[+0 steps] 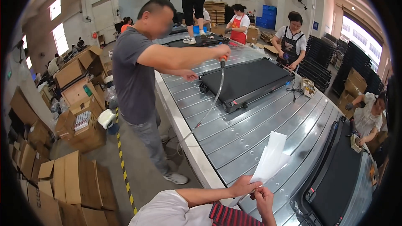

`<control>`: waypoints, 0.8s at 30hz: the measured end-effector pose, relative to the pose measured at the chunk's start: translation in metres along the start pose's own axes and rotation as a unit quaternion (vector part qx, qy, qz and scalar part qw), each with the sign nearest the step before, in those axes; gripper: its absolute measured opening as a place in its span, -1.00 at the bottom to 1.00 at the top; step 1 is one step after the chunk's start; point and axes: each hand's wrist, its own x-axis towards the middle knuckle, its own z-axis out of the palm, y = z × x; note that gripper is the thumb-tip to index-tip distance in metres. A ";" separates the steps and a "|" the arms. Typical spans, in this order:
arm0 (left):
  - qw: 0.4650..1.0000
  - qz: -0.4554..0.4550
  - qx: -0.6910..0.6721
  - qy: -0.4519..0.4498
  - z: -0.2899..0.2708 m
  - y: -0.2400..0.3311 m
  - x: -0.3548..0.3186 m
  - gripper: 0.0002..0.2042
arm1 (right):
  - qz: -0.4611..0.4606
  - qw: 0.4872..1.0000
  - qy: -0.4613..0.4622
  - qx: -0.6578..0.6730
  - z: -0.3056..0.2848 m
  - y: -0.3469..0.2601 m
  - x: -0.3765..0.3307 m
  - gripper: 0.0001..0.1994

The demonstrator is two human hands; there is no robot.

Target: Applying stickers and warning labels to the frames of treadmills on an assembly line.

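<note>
A fanned bundle of thin white sheets (pixel 272 157) rises over the near end of the metal-slatted work table (pixel 234 129). My left hand (pixel 244 186) is closed around its lower end. Right beside it, my right hand (pixel 264 201) is closed too, its fingertips pinched at the bottom of the same sheets. Whether the sheets are paper or film I cannot tell. Ahead on the table lies a treadmill deck (pixel 251 79) with a black belt. A second treadmill deck (pixel 339 175) is to my right, near my right hand.
At the left side, a co-worker (pixel 136 71) holds an orange-and-black power driver (pixel 223 60) with a hose (pixel 215 100) hanging to the table edge. Another co-worker (pixel 291 37) stands beyond the deck. A parts box (pixel 308 88) sits at the right; cartons (pixel 75 180) are stacked on the left.
</note>
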 end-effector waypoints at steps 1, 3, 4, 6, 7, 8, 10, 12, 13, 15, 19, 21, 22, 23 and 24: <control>1.000 0.010 0.005 -0.001 0.007 0.001 -0.005 -0.72 | 0.005 1.000 -0.012 0.003 -0.007 0.003 -0.007 -0.90; 1.000 0.022 0.010 -0.002 0.023 0.000 -0.016 -0.73 | 0.009 1.000 -0.025 0.004 -0.021 0.011 -0.022 -0.91; 0.999 0.031 0.026 0.004 0.033 0.000 -0.022 -0.72 | 0.013 0.999 -0.037 0.017 -0.028 0.015 -0.030 -0.91; 0.998 0.045 0.040 0.015 0.050 0.001 -0.031 -0.69 | 0.026 0.998 -0.047 0.034 -0.039 0.021 -0.042 -0.92; 0.998 0.042 0.035 0.011 0.057 -0.001 -0.034 -0.69 | 0.031 0.998 -0.043 0.032 -0.046 0.022 -0.050 -0.92; 0.994 0.059 0.084 0.031 0.064 -0.004 -0.035 -0.69 | 0.039 0.998 -0.039 0.027 -0.052 0.022 -0.057 -0.92; 0.988 0.069 0.127 0.056 0.075 0.001 -0.036 -0.69 | 0.049 0.998 -0.022 0.035 -0.067 0.021 -0.070 -0.92; 0.987 0.086 0.125 0.048 0.079 0.012 -0.031 -0.69 | 0.045 0.998 0.004 0.043 -0.082 0.020 -0.080 -0.93; 0.985 0.104 0.126 0.046 0.080 0.018 -0.027 -0.70 | 0.036 0.998 0.023 0.052 -0.087 0.019 -0.083 -0.93; 0.983 0.128 0.127 0.032 0.087 0.024 -0.021 -0.71 | 0.024 0.995 0.062 0.073 -0.096 0.015 -0.097 -0.93; 0.975 0.181 0.131 0.015 0.107 0.032 -0.005 -0.72 | 0.014 0.985 0.159 0.073 -0.137 0.020 -0.132 -0.91; 0.965 0.217 0.144 0.008 0.114 0.038 -0.001 -0.72 | 0.005 0.979 0.202 0.021 -0.162 0.023 -0.152 -0.85; 0.960 0.213 0.182 -0.026 0.116 0.044 -0.001 -0.73 | -0.001 0.975 0.221 -0.006 -0.167 0.023 -0.159 -0.85; 0.951 0.208 0.219 -0.057 0.117 0.047 -0.001 -0.75 | -0.006 0.971 0.239 -0.033 -0.171 0.024 -0.165 -0.85; 0.952 0.206 0.219 -0.060 0.119 0.040 0.000 -0.75 | 0.003 0.967 0.252 -0.038 -0.174 0.029 -0.169 -0.86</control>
